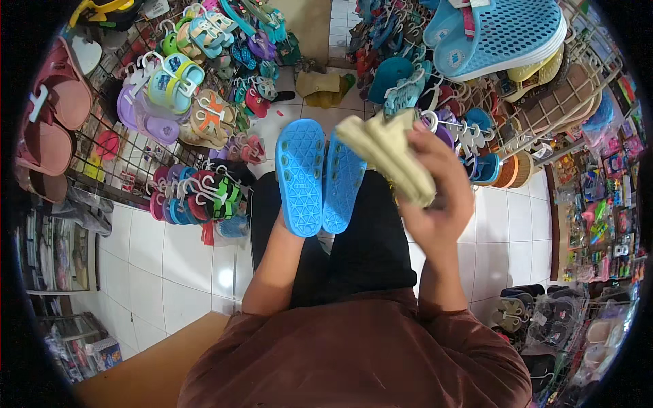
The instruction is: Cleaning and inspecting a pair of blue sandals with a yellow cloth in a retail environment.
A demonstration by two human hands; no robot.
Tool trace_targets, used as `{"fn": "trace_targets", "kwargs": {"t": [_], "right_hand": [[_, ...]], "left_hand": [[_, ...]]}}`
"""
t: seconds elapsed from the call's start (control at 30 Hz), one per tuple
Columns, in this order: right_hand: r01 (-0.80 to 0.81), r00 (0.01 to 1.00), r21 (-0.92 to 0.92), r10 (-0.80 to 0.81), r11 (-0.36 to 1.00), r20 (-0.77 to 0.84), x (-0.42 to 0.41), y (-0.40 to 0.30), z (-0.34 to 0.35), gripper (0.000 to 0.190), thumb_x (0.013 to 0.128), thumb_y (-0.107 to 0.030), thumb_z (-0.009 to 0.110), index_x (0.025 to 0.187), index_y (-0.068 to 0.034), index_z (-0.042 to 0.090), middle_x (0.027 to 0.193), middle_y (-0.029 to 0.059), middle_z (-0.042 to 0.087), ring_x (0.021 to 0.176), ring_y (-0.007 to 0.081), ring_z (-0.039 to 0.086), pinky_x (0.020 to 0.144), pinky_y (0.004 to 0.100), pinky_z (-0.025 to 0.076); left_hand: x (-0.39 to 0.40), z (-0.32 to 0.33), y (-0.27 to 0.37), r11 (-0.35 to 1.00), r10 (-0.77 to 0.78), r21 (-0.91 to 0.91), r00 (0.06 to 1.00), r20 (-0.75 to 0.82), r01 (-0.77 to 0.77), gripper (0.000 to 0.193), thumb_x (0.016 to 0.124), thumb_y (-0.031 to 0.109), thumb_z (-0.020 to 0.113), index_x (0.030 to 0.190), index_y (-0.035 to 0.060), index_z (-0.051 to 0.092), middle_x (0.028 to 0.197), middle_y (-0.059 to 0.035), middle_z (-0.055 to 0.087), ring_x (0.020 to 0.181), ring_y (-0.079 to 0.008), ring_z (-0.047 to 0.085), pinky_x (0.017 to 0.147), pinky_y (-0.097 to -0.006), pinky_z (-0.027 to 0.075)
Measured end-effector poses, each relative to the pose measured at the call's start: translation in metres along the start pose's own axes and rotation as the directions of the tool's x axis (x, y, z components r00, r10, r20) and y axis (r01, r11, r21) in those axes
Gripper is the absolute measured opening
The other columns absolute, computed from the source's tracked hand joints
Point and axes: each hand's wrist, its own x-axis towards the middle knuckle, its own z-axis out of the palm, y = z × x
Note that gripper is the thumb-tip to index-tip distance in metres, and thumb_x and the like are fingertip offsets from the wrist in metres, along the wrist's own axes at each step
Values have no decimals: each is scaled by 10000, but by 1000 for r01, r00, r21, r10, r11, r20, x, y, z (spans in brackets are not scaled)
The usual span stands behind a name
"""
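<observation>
A pair of bright blue rubber slide sandals (302,178) is held up before my lap, patterned soles facing me. My left forearm (273,273) runs up beneath them, and the sandals hide the left hand that supports them. Folded pale yellow cloth (390,153) is gripped in my right hand (444,188), partly blurred. The cloth's near corner overlaps the upper part of the right-hand sandal; I cannot tell whether it touches.
Wire racks of hanging sandals flank me, with purple clogs (148,115) left and a large light-blue clog (500,38) upper right. A yellowish cloth or bag (321,87) lies on the tiled floor (181,255) ahead. A wooden surface (158,352) adjoins my left side.
</observation>
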Motion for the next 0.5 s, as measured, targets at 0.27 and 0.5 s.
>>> {"fn": "trace_targets", "kwargs": {"t": [0.27,0.5], "right_hand": [[-24,875,-194,115,981,470,-60,3,39,611,520,85,690,1107,-81,647,1319,144,550,1140,390,526,953,467,472],[115,818,-283,70,952,570,-49,-1,30,699,572,85,688,1246,-95,641,1374,151,511,1262,383,482,1031,493,424]], "left_hand": [[-25,-25,-6,972,62,236,958,-281,6,599,1031,509,435,1521,164,409,1515,-105,469,1330,-300,516,1115,-479,433],[-35,-38,-1,991,-89,-113,985,-148,73,639,1013,547,441,1522,162,402,1511,-146,459,1322,-337,516,1094,-518,452]]}}
